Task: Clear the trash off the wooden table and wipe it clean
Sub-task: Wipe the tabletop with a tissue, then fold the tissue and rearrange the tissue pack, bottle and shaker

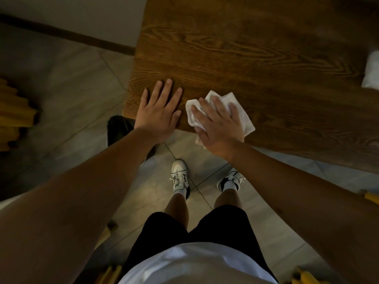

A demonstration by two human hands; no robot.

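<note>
Pressing a white cloth (235, 113) flat under the spread right hand (219, 128) at the desk's (256, 58) near edge; resting the left hand (159, 111), open and empty, beside it near the corner, above a tiled floor (67, 95).

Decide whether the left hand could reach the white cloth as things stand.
Probably yes. The left hand lies flat on the table right beside the cloth, with bare wood between them; only the right hand pressing on the cloth covers part of it.
</note>
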